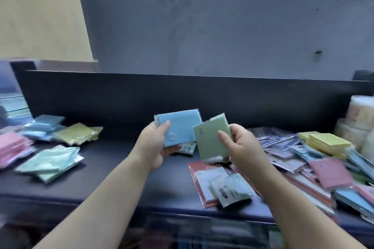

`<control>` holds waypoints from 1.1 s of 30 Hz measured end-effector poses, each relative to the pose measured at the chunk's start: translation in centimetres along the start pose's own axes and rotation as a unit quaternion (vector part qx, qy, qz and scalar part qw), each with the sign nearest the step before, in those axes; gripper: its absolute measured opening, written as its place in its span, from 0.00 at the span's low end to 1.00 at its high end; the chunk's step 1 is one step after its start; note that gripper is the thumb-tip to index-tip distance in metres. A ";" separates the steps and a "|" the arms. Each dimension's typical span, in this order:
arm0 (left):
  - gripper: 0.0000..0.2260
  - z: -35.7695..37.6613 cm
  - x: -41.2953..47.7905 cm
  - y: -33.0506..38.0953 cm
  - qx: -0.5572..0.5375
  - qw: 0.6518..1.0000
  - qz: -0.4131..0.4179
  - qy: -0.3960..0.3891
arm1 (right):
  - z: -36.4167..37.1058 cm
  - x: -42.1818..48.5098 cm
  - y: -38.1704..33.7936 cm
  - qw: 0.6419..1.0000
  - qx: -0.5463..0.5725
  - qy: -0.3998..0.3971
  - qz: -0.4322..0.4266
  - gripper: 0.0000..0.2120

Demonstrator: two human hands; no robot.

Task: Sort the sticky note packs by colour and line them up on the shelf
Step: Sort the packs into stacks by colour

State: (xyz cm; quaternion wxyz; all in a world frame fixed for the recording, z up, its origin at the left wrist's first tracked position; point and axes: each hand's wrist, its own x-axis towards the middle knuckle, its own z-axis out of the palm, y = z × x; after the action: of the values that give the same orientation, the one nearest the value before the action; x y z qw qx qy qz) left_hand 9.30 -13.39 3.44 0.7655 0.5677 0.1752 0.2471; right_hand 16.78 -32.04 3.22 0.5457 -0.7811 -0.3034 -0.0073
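My left hand [155,145] grips a blue sticky note pack [180,127] above the dark shelf [121,178], thumb on its front. Beside it, my right hand [240,147] pinches a green pack [211,139], tilted, with more green packs behind it. On the left of the shelf lie sorted piles: pink [12,147], blue [43,127], yellow-green [78,133] and mint green [50,161]. An unsorted heap of mixed packs [303,159] covers the right side.
A dark back panel [182,95] closes the shelf behind. Rolls of tape [362,119] stand at the far right. A red-backed pack [204,184] and a small green pack [230,190] lie near the front edge. A yellow pad stack [327,141] tops the heap.
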 end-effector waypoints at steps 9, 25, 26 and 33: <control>0.13 -16.0 -5.0 2.8 0.044 0.997 0.047 0.035 | 12.5 -1.0 -6.7 0.988 0.123 -0.067 0.066 0.07; 0.13 -41.3 -7.0 8.7 -0.002 0.980 0.098 0.170 | 35.4 0.6 -14.4 0.972 0.162 -0.122 0.119 0.07; 0.13 -41.7 -6.7 8.8 -0.005 0.979 0.102 0.176 | 35.8 1.1 -14.3 0.974 0.151 -0.123 0.119 0.07; 0.09 -42.0 -3.4 9.8 0.016 0.975 0.108 0.195 | 37.1 4.7 -13.3 0.972 0.039 -0.205 0.104 0.06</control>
State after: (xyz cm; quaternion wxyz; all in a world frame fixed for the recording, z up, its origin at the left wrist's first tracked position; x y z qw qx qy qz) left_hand -18.34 19.81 0.43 0.6763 0.5362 0.2622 0.4317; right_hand 2.33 4.83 1.11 0.4992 -0.7715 -0.3262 0.2217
